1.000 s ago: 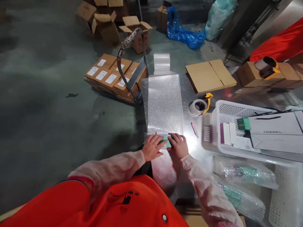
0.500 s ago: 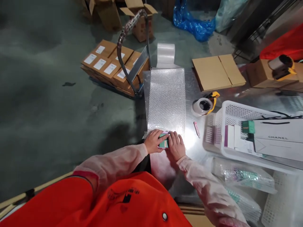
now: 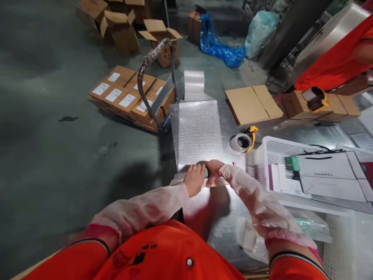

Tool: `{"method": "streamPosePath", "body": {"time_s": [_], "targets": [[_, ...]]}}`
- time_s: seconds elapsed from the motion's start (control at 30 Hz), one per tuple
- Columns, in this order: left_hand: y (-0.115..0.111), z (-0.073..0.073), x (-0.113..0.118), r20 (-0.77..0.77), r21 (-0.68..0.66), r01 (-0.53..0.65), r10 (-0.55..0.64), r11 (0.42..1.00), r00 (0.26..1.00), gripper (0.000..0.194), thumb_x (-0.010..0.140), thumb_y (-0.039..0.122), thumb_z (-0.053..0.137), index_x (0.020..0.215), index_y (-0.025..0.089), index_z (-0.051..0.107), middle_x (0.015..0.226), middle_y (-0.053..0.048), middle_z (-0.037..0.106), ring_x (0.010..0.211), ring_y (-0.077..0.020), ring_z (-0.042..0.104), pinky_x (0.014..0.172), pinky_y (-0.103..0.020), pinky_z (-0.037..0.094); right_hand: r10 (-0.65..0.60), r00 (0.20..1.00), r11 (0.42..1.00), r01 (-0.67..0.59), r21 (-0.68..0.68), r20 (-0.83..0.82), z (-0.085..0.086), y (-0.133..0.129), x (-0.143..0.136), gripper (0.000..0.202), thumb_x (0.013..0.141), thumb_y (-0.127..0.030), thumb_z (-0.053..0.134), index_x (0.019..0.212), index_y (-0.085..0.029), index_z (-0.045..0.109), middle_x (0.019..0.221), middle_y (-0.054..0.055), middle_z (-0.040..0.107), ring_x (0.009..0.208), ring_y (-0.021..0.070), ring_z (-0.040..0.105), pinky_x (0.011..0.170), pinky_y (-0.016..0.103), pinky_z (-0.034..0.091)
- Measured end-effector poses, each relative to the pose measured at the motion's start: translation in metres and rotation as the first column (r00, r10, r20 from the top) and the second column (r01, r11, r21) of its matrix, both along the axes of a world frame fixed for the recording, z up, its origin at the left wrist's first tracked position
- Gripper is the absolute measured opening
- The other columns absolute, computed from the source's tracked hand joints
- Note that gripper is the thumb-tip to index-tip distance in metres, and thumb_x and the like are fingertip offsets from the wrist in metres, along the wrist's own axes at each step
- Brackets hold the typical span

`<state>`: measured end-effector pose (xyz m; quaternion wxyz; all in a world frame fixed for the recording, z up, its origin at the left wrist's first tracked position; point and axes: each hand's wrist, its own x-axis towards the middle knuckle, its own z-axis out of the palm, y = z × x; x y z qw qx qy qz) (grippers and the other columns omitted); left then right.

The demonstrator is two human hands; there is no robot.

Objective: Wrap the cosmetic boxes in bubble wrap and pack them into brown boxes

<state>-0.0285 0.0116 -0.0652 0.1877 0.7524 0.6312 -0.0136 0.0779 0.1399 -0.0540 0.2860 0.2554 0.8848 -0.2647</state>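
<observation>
The small green box (image 3: 207,172) sat at the near end of a bubble-wrap sheet (image 3: 199,134), close to the left edge of the metal table (image 3: 221,241), mostly hidden between the two hands. The left hand (image 3: 194,180) lay over its left side, fingers straight and side by side; the right hand (image 3: 215,171) was bent against its right side. Whether either hand pinched the box could not be told, and any lettering on it was covered. The clearest writing was on a white paper shopping bag (image 3: 332,163), CHANEL in black capitals; it leaned in a white plastic basket (image 3: 260,165) on the right part of the table, beside another green box (image 3: 291,163). A tape dispenser (image 3: 241,142) with a yellow handle stood between the sheet and the basket's left far corner, and folded cardboard (image 3: 253,104) lay at the table's far edge. Beyond the left edge, brown cartons (image 3: 119,83) on a trolley (image 3: 163,99) bore white labels (image 3: 113,95) with print too small to read. An open carton (image 3: 163,52) on the floor carried illegible reddish marks, and dark print (image 3: 139,257) on the person's red apron (image 3: 169,252) was likewise unreadable.
</observation>
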Motion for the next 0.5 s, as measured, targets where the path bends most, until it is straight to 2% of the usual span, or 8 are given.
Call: {"method": "streamPosePath", "body": {"time_s": [0.07, 0.17, 0.23, 0.33, 0.43, 0.5], "targets": [[0.019, -0.001, -0.006, 0.022, -0.052, -0.037, 0.038, 0.998, 0.999, 0.071, 0.068, 0.028, 0.074, 0.129, 0.003, 0.049, 0.116, -0.024, 0.063, 0.106, -0.0369, 0.061, 0.095, -0.047, 0.046, 0.031, 0.999, 0.999, -0.031, -0.024, 0.012, 0.000, 0.017, -0.008, 0.056, 0.054, -0.042, 0.091, 0.100, -0.015, 0.073, 0.093, 0.004, 0.072, 0.088, 0.0219, 0.066, 0.074, 0.027, 0.048], [0.040, -0.002, -0.016, 0.058, -0.132, -0.032, 0.040, 0.991, 0.998, 0.067, 0.061, 0.031, 0.077, 0.119, 0.008, 0.055, 0.110, -0.021, 0.065, 0.100, -0.0365, 0.063, 0.089, -0.046, 0.050, 0.030, 0.999, 0.999, -0.030, 0.020, 0.017, -0.001, 0.031, -0.012, 0.071, 0.047, -0.048, 0.092, 0.108, -0.017, 0.073, 0.117, 0.011, 0.068, 0.110, 0.0320, 0.060, 0.083, 0.035, 0.049], [0.047, -0.004, -0.021, 0.070, -0.170, -0.015, 0.027, 0.985, 0.997, 0.069, 0.058, 0.033, 0.078, 0.118, 0.009, 0.055, 0.110, -0.022, 0.065, 0.099, -0.0370, 0.064, 0.089, -0.047, 0.051, 0.018, 1.000, 0.999, -0.017, 0.047, -0.019, -0.001, 0.029, -0.009, 0.090, 0.040, -0.047, 0.095, 0.121, -0.018, 0.067, 0.124, 0.014, 0.064, 0.115, 0.0360, 0.058, 0.089, 0.041, 0.050], [0.055, -0.005, -0.026, 0.100, -0.188, 0.028, -0.010, 0.982, 0.995, 0.069, 0.056, 0.033, 0.079, 0.117, 0.010, 0.056, 0.111, -0.021, 0.066, 0.100, -0.0370, 0.065, 0.090, -0.047, 0.052, 0.000, 0.998, 0.995, 0.005, 0.102, -0.056, -0.002, 0.016, -0.001, 0.104, 0.040, -0.039, 0.095, 0.132, -0.012, 0.056, 0.120, 0.017, 0.065, 0.109, 0.0341, 0.062, 0.094, 0.042, 0.049], [0.068, -0.004, -0.034, 0.164, -0.274, 0.052, -0.006, 0.960, 0.986, 0.072, 0.055, 0.034, 0.080, 0.119, 0.009, 0.056, 0.112, -0.019, 0.068, 0.101, -0.0356, 0.066, 0.088, -0.042, 0.053, -0.062, 0.996, 0.995, 0.067, 0.077, -0.072, -0.005, 0.011, 0.003, 0.092, 0.047, -0.029, 0.091, 0.131, -0.010, 0.057, 0.116, 0.016, 0.068, 0.101, 0.0296, 0.065, 0.088, 0.036, 0.050], [0.082, -0.004, -0.041, 0.210, -0.403, 0.081, 0.005, 0.911, 0.978, 0.069, 0.058, 0.037, 0.079, 0.119, 0.011, 0.059, 0.109, -0.014, 0.070, 0.098, -0.0320, 0.067, 0.084, -0.037, 0.054, -0.105, 0.992, 0.991, 0.098, -0.088, -0.075, -0.010, 0.023, -0.001, 0.081, 0.054, -0.026, 0.087, 0.129, -0.014, 0.060, 0.112, 0.009, 0.070, 0.096, 0.0253, 0.066, 0.083, 0.031, 0.050]]}}
